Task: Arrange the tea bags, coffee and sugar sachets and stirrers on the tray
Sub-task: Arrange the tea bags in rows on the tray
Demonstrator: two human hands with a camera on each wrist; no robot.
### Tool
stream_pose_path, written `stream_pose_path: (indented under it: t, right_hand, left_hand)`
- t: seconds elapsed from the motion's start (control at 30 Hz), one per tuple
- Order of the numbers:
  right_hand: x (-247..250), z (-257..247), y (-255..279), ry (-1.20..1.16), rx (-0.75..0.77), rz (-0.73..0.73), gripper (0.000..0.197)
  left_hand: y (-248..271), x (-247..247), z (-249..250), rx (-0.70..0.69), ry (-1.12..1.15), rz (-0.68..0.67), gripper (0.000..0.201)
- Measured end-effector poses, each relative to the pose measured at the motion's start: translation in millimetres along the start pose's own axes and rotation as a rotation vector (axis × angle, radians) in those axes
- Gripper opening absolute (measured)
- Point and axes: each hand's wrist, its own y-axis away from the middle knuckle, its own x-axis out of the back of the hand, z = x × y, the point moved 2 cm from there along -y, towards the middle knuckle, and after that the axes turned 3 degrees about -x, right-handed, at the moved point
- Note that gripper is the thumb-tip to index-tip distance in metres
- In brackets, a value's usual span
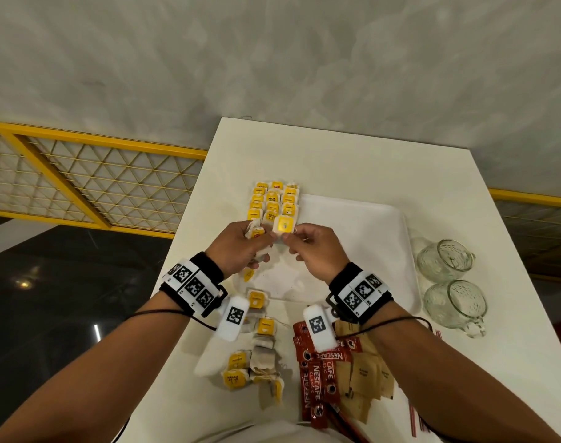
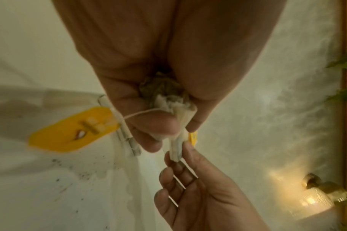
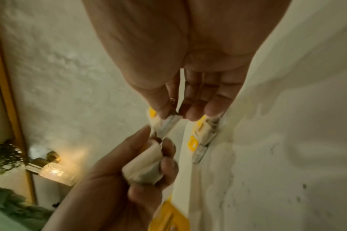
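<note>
Right hand (image 1: pixel 317 251) pinching a yellow-tagged paper tea bag (image 1: pixel 284 226) just short of the tea-bag rows (image 1: pixel 274 201) on the white rectangular tray (image 1: pixel 368 238), left hand (image 1: pixel 237 247) clutching a bunch of spare tea bags (image 1: pixel 256 231) beside it.

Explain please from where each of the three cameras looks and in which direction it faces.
Head: worn on the head, facing down at the white table; both forearms and hands show.
Left wrist: looks along the left hand, which grips paper tea bags.
Right wrist: looks along the right hand, pinching one yellow-tagged tea bag.
Shared: both wrist views show the two hands meeting over the white plastic tray.
</note>
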Motion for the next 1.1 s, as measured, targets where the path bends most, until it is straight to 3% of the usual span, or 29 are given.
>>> stream_pose_path:
  t: [0.07,0.23,0.37,0.5,0.6,0.67,0.77,0.9,1.0,1.1]
  right_hand:
    - [7,4,-14,0.044,-0.015,0.077,0.02]
    - [12,22,-51,0.188,-0.07,0.115,0.039]
    - [3,24,-65,0.432,-0.067,0.068,0.042]
    - [0,20,-70,0.532,-0.127,0.095,0.03]
    - [3,18,-68,0.496,-0.162,0.125,0.029]
    - [3,12,-60,0.449,-0.102,0.096,0.025]
    - [-4,1,-35,0.314,0.034,-0.067,0.01]
    - [-14,-9,1,0.206,0.145,-0.331,0.01]
    - [-12,-11,14,0.179,0.15,-0.309,0.011]
    - [-6,-9,18,0.128,0.15,-0.267,0.009]
  left_hand:
    - [-2,2,-7,0.109,0.084,-0.007,0.002]
    - [-5,15,-27,0.285,0.31,-0.032,0.023]
    - [-3,21,-35,0.288,0.46,-0.096,0.033]
    - [-1,22,-36,0.222,0.526,-0.136,0.04]
    - [3,20,-28,0.158,0.496,-0.167,0.042]
    - [4,20,-25,0.126,0.488,-0.182,0.044]
    - [6,20,-21,0.099,0.487,-0.197,0.045]
    - [11,15,-16,0.056,0.392,-0.271,0.047]
    - [12,12,-17,0.079,0.43,-0.298,0.052]
    - [13,11,-17,0.143,0.519,-0.262,0.041]
